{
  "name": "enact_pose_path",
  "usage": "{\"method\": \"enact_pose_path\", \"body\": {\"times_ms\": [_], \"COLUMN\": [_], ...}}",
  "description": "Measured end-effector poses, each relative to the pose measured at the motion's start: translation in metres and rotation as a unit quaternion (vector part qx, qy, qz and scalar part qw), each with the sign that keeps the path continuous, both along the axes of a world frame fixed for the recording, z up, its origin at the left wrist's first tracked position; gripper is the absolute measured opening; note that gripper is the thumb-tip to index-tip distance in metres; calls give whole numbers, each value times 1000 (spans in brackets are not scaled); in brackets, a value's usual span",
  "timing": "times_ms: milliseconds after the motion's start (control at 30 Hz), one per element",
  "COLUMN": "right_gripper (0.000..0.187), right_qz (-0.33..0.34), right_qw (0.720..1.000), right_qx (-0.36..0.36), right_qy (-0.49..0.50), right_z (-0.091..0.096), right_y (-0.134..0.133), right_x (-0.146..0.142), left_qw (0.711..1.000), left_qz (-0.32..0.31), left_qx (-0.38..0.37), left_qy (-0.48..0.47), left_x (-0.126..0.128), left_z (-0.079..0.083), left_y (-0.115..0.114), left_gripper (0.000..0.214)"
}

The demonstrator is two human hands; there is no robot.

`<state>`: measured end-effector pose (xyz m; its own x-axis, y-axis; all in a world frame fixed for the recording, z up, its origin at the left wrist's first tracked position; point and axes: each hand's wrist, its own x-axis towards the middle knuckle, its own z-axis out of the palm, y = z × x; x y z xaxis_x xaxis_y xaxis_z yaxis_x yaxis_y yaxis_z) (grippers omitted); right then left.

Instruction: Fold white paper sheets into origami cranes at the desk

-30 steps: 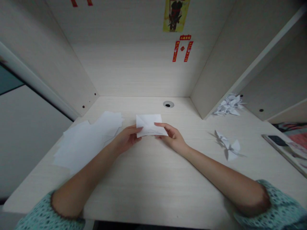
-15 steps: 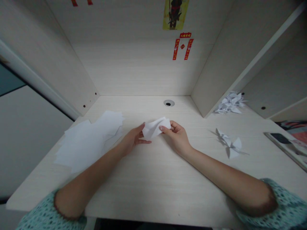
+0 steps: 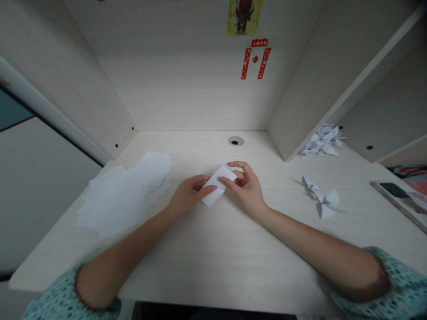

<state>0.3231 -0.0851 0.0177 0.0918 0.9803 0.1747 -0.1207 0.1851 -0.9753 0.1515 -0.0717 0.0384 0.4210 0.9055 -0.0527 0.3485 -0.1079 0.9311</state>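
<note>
A small folded sheet of white paper [image 3: 216, 181] is held tilted between my two hands, just above the desk. My left hand [image 3: 190, 194] pinches its lower left side, thumb on top and fingers behind. At the upper right side, my right hand [image 3: 247, 186] grips it with the thumb pressed on the face, while the index finger reaches out past the top corner. The paper hides part of the fingertips. Loose white paper sheets [image 3: 116, 198] lie in an overlapping pile left of my left hand.
Two folded paper figures [image 3: 322, 198] lie on the desk [image 3: 200, 266] to the right. Behind them, a heap of folded paper figures [image 3: 323, 140] rests by the upright divider [image 3: 300, 98]. A flat tablet-like object [image 3: 400, 202] is at far right. A round cable hole [image 3: 236, 141] sits at the back.
The paper has turned from a loose, creased shape into a flatter, narrower rectangle. My left thumb has come over onto its face, and my right index finger has lifted away from it.
</note>
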Motion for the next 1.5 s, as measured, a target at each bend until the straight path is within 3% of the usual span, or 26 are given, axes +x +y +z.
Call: {"method": "enact_pose_path", "body": {"times_ms": [133,233,300,767,1233,1500], "right_gripper": [49,30,30,30,31,29], "right_qz": [31,72,84,38,40,47], "right_qw": [998,996,994,997,998,998], "right_qx": [-32,-52,-67,-56,-50,-40], "right_qy": [36,0,-32,-20,-5,-11], "right_z": [-2,-6,-8,-6,-8,-5], "right_y": [4,6,6,5,7,3], "right_x": [1,1,2,0,2,0], "left_qw": [999,996,995,992,999,990], "left_qz": [41,76,87,85,36,103], "left_qx": [20,23,18,-36,-11,5], "left_qy": [-22,-39,-47,-84,-34,-95], "left_x": [-2,-2,-2,-2,-1,3], "left_z": [-3,-3,-5,-11,-10,-1], "left_y": [3,1,1,6,3,-4], "left_gripper": [31,30,30,34,31,39]}}
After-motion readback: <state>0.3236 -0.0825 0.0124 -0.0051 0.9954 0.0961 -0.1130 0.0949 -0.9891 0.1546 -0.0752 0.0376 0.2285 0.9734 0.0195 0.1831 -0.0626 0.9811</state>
